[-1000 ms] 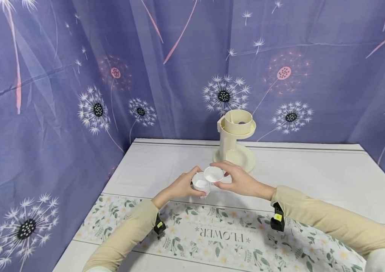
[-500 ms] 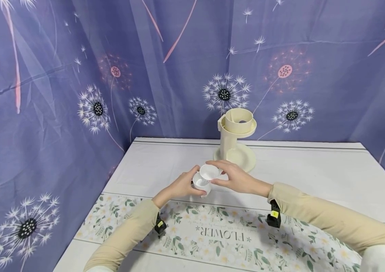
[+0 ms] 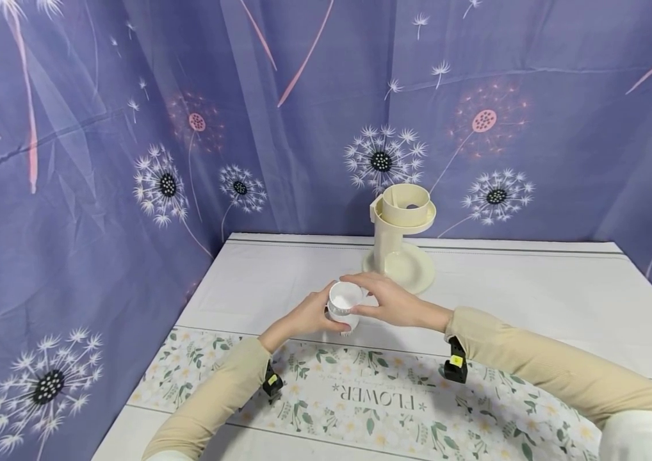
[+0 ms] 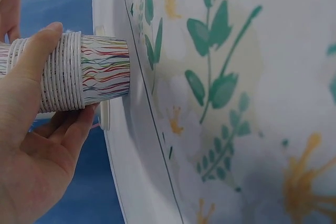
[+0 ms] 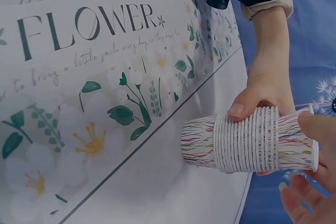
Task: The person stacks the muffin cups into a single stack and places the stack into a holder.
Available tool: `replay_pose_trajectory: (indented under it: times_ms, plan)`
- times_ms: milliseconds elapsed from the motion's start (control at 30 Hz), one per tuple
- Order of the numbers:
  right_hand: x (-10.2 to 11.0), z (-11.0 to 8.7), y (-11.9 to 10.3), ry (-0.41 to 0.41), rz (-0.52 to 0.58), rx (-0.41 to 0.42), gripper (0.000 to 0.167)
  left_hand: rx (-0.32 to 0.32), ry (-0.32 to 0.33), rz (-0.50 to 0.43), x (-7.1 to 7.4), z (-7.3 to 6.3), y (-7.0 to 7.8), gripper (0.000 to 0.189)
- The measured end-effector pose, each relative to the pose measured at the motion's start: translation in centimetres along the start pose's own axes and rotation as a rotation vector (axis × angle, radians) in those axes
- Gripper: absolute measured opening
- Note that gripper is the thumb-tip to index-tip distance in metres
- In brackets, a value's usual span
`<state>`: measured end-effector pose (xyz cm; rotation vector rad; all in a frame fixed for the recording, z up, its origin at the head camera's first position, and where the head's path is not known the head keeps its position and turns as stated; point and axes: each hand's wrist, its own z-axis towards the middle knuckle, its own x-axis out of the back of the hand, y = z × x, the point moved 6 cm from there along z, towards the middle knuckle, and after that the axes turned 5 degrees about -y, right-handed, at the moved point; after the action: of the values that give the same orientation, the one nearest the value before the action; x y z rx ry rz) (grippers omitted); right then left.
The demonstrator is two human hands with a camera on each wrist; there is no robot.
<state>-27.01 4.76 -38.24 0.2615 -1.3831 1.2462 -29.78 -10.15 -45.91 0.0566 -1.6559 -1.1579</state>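
My left hand (image 3: 307, 315) grips a nested stack of white paper cups (image 5: 245, 141) printed with thin coloured wavy lines. Fingers and thumb of that hand (image 4: 44, 156) wrap around the ridged rims in the left wrist view. At the mouth of the stack, one paper cup (image 5: 296, 142) sits with its lower part inside and its upper wall showing. The right hand (image 3: 392, 301) pinches this cup near its rim. From above, the cup's open white mouth (image 3: 346, 296) overlaps the stack. Just beyond the hands stands a cream holder (image 3: 386, 240) with a ring-shaped top and round base.
A cream round cup (image 3: 404, 205) sits in the holder's ring. White tablecloth (image 3: 533, 288) covers the table, with a floral strip (image 3: 383, 410) nearer the body. Blue dandelion curtains (image 3: 303, 128) hang behind and to the left. Black wrist cameras (image 3: 455, 362) hang beneath the sleeves.
The right hand has moved left with its paper cup, from beside the stack to over its mouth, and the cup has gone into the stack. The left hand has stayed nearly still.
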Motion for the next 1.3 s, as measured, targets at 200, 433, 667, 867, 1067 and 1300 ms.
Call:
replay_pose_trajectory:
  times_ms: [200, 433, 667, 867, 1067, 1300]
  plan:
    - [-0.5, 0.2, 0.3, -0.055, -0.002, -0.015, 0.058, 0.006, 0.003, 0.006, 0.0, 0.1, 0.1, 0.080]
    - [-0.7, 0.6, 0.5, -0.084, -0.015, -0.018, 0.056, 0.012, 0.008, 0.014, 0.1, 0.0, 0.2, 0.073]
    - [-1.1, 0.8, 0.5, -0.113, -0.029, -0.021, 0.056, 0.022, 0.011, -0.008, 0.1, -0.1, 0.2, 0.075]
    - [-1.5, 0.8, 0.8, -0.123, -0.043, -0.041, 0.056, 0.022, 0.013, -0.005, 0.0, -0.1, 0.1, 0.075]
    - [-1.8, 0.7, 1.0, -0.156, -0.036, -0.071, 0.057, 0.037, 0.010, 0.013, 0.0, 0.0, 0.1, 0.071]
    - [-1.9, 0.6, 1.1, -0.159, -0.037, -0.081, 0.053, 0.031, 0.019, 0.030, 0.0, -0.1, 0.0, 0.064]
